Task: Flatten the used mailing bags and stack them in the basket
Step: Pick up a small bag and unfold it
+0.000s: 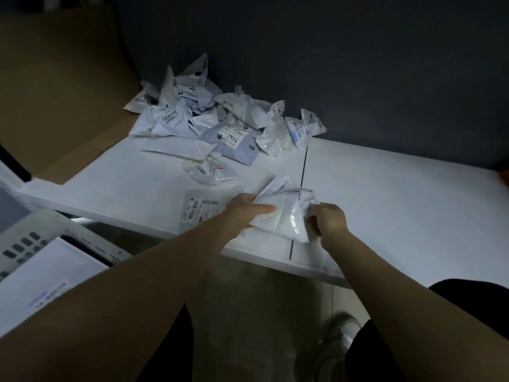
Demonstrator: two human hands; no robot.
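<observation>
A crumpled mailing bag lies at the near edge of the table; the left hand grips its left side, thumb on top; the right hand pinches its right edge; a flat bag lies just beside; a pile of bags sits behind; the basket stands at the left.

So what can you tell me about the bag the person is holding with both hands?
The bag is a white, glossy plastic mailer, crumpled and creased, with some printing along its upper edge. It rests on the white table near the front edge, across the seam between two panels. The left hand grips its left side, thumb on top; the right hand pinches its right side.
</observation>
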